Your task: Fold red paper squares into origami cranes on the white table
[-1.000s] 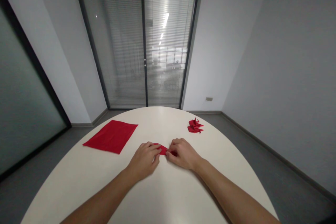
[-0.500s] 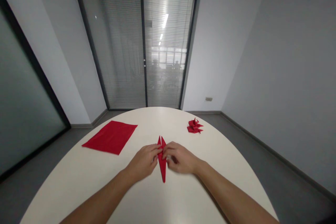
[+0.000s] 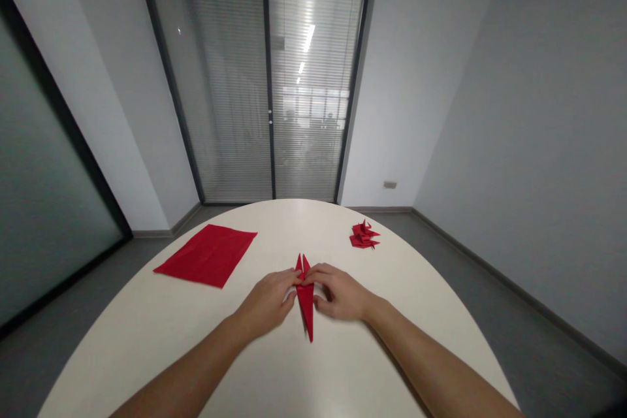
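Note:
A narrow piece of folded red paper (image 3: 306,307) lies between my hands near the middle of the table. Two slim points stick up at its far end, split by a slit, and a single long point faces me. My left hand (image 3: 269,304) grips its left edge, with the fingertips on the upper part. From the right, my right hand (image 3: 340,290) has its fingers bent over the paper's middle and its thumb by the right edge. Both sets of fingertips nearly meet at the slit.
On the round white table (image 3: 259,372), a flat sheet of red paper (image 3: 208,256) lies at the left. Several small red folded paper cranes (image 3: 363,235) are clustered at the far right. Behind the table stands a glass partition with blinds (image 3: 313,144).
The near point of the folded paper has swung slightly right and looks wider open along its left side. My right hand's fingers have shifted a little over the paper's middle.

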Action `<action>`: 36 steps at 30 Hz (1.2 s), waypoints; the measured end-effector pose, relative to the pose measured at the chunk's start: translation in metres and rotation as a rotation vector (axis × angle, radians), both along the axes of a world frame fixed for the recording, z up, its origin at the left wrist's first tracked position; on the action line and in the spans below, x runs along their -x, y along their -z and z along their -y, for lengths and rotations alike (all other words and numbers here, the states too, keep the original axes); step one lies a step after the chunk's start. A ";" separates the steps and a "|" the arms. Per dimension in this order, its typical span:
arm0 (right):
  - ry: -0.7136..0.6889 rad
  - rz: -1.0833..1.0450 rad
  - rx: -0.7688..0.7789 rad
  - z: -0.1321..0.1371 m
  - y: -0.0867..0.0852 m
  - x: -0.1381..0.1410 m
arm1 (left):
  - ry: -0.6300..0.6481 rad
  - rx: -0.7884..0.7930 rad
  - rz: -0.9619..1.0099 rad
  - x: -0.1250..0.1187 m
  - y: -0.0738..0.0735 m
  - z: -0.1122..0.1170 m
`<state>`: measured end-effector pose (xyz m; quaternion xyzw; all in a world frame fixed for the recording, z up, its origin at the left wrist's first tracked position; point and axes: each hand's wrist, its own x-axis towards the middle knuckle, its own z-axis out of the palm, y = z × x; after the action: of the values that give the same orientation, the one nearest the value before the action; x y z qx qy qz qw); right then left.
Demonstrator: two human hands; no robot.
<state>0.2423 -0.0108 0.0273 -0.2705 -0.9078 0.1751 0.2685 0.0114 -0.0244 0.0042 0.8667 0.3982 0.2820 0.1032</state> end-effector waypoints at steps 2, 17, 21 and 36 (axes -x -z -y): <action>0.004 0.002 0.009 0.002 -0.002 0.000 | 0.006 0.007 -0.001 0.000 -0.001 0.001; 0.160 0.073 -0.003 -0.002 -0.001 0.003 | -0.021 0.099 0.017 -0.004 -0.018 0.006; 0.182 0.023 0.070 0.000 -0.001 0.005 | -0.043 0.095 0.030 -0.005 -0.018 0.005; 0.196 -0.023 0.140 -0.001 0.009 0.004 | -0.076 0.130 0.108 -0.002 -0.003 0.002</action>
<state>0.2380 -0.0101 0.0186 -0.3739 -0.8594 0.2142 0.2753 0.0138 -0.0265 0.0073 0.8259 0.4423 0.3056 0.1698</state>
